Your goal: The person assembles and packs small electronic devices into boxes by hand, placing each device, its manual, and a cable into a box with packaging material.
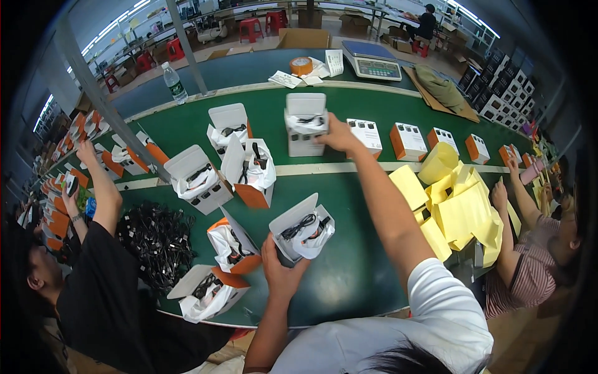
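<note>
My left hand (283, 269) grips a small open carton (293, 221) from below and the side, tilted above the near green bench. Inside it lie a coiled black cable and a dark item on white wrapping. My right hand (340, 136), arm stretched out, is closed on the side of another open carton (305, 138) on the far green strip. That one stands upright with its white flap raised and a black cable on top. Nearby on the left, several open white-and-orange cartons (200, 181) hold black items in white wrapping.
A heap of black cables (156, 243) lies left, near a co-worker in black (124, 293). Yellow sheets (461, 209) pile up right, beside a person in stripes (529, 268). Closed cartons (408, 142) line the far strip. Behind stand a scale (372, 62), tape (301, 66) and a bottle (175, 84).
</note>
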Action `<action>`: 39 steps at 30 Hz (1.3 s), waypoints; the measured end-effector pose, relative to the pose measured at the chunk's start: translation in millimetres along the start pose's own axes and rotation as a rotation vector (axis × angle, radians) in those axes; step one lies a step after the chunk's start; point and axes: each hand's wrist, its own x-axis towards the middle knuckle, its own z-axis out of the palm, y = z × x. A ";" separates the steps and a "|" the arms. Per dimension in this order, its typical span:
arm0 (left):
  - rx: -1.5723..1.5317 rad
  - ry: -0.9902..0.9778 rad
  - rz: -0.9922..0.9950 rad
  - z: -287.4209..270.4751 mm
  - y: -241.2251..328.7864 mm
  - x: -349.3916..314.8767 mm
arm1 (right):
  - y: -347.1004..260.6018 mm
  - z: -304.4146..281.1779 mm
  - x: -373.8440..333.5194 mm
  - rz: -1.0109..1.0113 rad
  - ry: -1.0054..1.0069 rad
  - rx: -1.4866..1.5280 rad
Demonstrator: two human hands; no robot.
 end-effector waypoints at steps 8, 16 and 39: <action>-0.167 -0.162 -0.038 -18.8 38.5 2.3 | -86.2 15.4 -129.4 -0.216 0.255 0.331; 0.176 -0.180 0.763 -15.8 76.3 -50.4 | -59.1 41.8 -303.9 -0.414 0.238 0.796; 0.355 -0.226 0.619 -35.7 80.1 22.1 | -86.7 54.8 -295.3 -0.320 0.267 0.316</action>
